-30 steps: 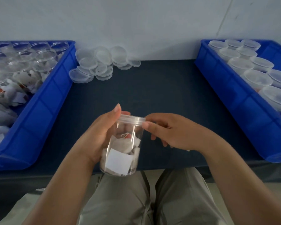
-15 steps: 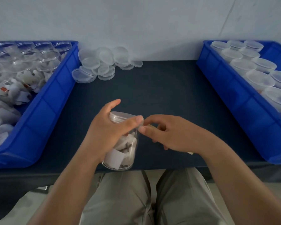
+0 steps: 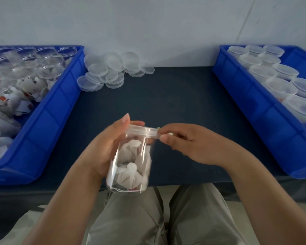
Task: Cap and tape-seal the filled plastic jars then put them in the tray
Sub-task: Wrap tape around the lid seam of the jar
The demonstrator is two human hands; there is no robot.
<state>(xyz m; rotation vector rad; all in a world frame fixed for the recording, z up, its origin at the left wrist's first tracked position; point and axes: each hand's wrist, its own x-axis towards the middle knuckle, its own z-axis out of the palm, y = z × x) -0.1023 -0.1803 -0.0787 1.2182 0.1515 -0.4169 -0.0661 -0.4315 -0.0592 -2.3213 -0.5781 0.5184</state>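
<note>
Left hand [image 3: 106, 147] fingers wrap around the filled jar [image 3: 131, 165], tilted, at the tabletop's [image 3: 166, 96] near edge, over the lap. Right hand [image 3: 189, 144] fingers [image 3: 166, 137] pinch the lid [image 3: 143, 130] rim. Capped jars sit in the right tray [image 3: 254, 110].

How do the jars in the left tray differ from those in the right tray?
The left tray's jars have no lids; the right tray's jars are all capped. The left tray's jars look jumbled toward the front; the right tray's jars stand upright in rows. Both are clear plastic.
</note>
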